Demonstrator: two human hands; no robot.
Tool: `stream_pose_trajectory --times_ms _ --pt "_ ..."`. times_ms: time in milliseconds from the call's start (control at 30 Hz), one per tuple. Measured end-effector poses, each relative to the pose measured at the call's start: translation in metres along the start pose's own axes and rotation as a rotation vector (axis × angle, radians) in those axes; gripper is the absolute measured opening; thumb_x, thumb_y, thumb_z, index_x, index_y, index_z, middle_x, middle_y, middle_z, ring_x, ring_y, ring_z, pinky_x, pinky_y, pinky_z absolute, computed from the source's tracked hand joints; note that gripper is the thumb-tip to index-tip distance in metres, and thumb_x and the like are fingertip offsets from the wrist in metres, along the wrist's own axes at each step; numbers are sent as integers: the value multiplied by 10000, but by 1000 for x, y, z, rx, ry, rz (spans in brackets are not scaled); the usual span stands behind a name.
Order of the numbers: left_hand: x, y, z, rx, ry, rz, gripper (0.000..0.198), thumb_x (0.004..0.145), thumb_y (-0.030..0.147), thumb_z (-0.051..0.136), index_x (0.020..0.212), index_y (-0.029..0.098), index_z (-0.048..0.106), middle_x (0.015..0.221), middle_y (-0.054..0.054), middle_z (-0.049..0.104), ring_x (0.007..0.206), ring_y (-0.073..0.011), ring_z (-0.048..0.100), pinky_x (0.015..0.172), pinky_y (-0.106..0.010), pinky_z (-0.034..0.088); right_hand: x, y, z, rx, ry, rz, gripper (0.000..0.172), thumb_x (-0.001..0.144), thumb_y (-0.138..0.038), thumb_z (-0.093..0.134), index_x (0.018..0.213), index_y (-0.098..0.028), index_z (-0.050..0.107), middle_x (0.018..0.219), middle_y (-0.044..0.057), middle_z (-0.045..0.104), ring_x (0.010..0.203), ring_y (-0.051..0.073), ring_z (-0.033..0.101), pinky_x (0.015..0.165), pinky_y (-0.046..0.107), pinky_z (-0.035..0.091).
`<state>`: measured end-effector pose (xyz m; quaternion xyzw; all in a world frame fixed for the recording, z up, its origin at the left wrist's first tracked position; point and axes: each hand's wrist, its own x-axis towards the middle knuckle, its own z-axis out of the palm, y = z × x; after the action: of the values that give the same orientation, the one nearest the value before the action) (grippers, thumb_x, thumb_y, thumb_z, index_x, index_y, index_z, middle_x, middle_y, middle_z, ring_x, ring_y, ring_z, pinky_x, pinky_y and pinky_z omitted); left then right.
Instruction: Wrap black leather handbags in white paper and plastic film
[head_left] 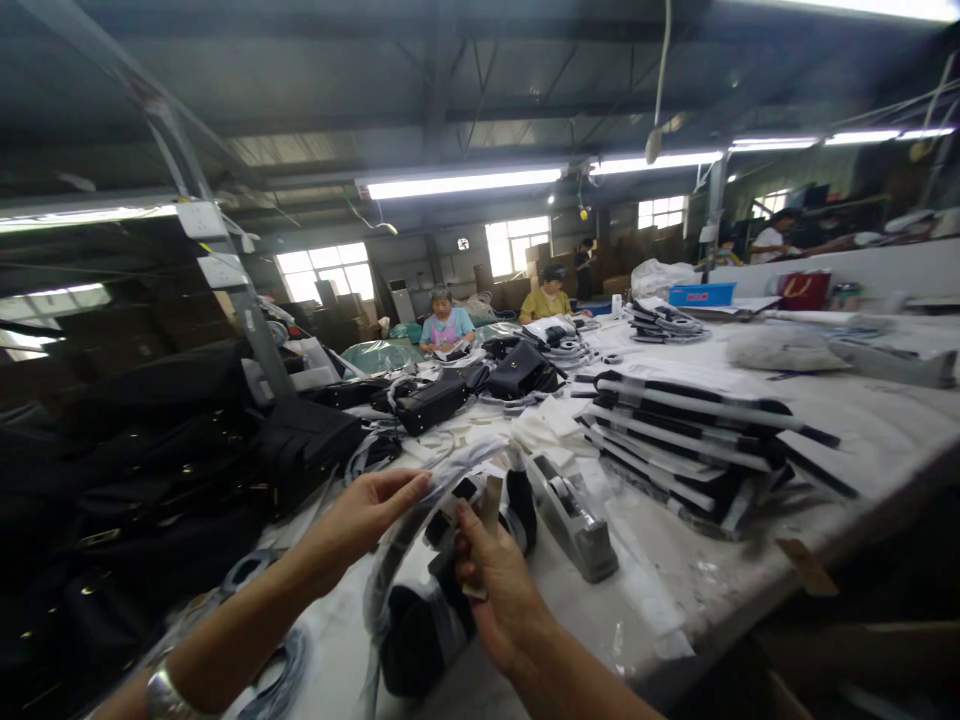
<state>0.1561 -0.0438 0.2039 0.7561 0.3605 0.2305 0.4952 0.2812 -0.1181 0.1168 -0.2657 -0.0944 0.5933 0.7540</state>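
A black bag (412,640) with a wrapped, pale curved handle (390,555) stands on the table in front of me. My left hand (382,505) pinches the plastic-covered handle near its upper left bend. Lower and to the right, my right hand (487,570) has its fingers closed round a brown strip (491,505) beside the bag's black strap end. A grey tape dispenser (574,520) stands just right of the bag.
Black bags (150,500) are heaped at the left. Wrapped black straps (682,440) lie stacked on the white table (892,420) at the right. Coiled handles (281,670) lie near my left forearm. Two people (448,325) work across the table. A blue box (701,295) stands farther back.
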Motion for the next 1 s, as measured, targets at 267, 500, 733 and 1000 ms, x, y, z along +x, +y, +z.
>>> stream_pose_trajectory --times_ms 267,500,733,1000 --pt "-8 -7 -11 8 3 10 560 845 606 609 1257 227 648 1186 -54 708 1170 -290 591 1020 -374 412 -2 -1 -3 20 32 -17 535 524 -390 943 881 -151 624 658 -63 516 502 15 378 393 84 272" --pt "-38 -45 -19 17 -110 84 654 804 625 645 1321 229 575 1322 -105 627 1223 -315 562 1050 -424 404 -6 -5 -40 -58 77 -77 415 640 -363 894 889 -188 612 679 -67 536 498 28 376 377 101 266" --pt "-51 -73 -8 39 39 14 328 831 495 676 947 189 696 905 -53 718 904 -232 658 842 -316 486 1 -6 -63 -144 78 -113 385 704 -406 844 856 -199 557 603 -88 446 460 41 320 374 142 224" --pt "-50 -61 30 -198 184 -57 286 786 448 740 864 178 687 799 -12 672 769 -163 619 732 -253 474 21 -23 -70 -202 70 -164 423 707 -449 828 824 -183 522 590 -94 427 458 32 295 389 141 186"
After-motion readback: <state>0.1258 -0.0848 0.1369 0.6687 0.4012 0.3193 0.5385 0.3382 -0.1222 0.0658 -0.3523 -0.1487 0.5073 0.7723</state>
